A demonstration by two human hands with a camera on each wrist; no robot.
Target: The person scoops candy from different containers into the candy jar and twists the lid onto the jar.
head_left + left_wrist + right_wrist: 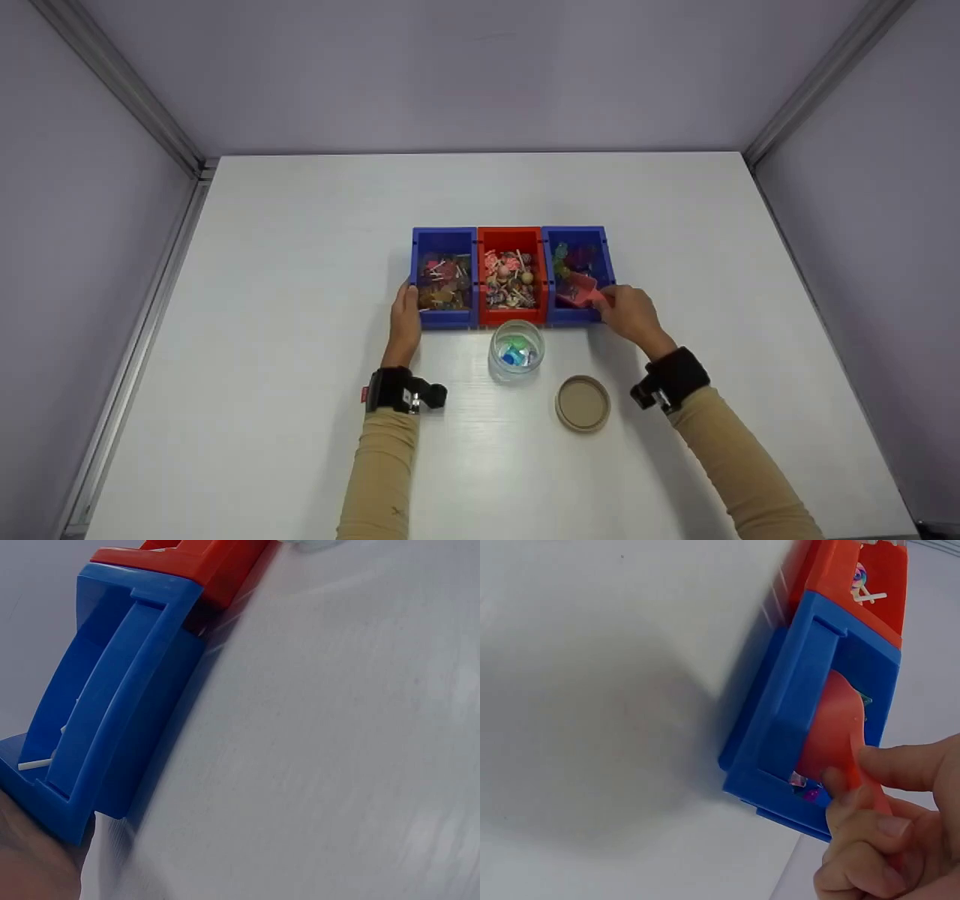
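My right hand [634, 315] grips pink scoop [576, 290] | scoop lies left-to-right, tip left | left hand [406, 324], fingers straight, touches blue box [446, 319]

3 bins [447, 319] adjoin on the counter [300, 225], a scoop [580, 291] in the rightmost bin [574, 316]; before the middle bin [493, 316] stands a jar [496, 366], lid [583, 403] front-right.

White tabletop [285, 300], smooth, with faint streaks and soft reflected glare. Standing on it, side by side in one row: left blue bin [444, 319], red bin [510, 238], right blue bin [574, 237]. Clear jar [496, 358] upright, uncapped, just in front of the red bin. Round tan lid [583, 404] lies flat, near the jar but apart, to its front right.
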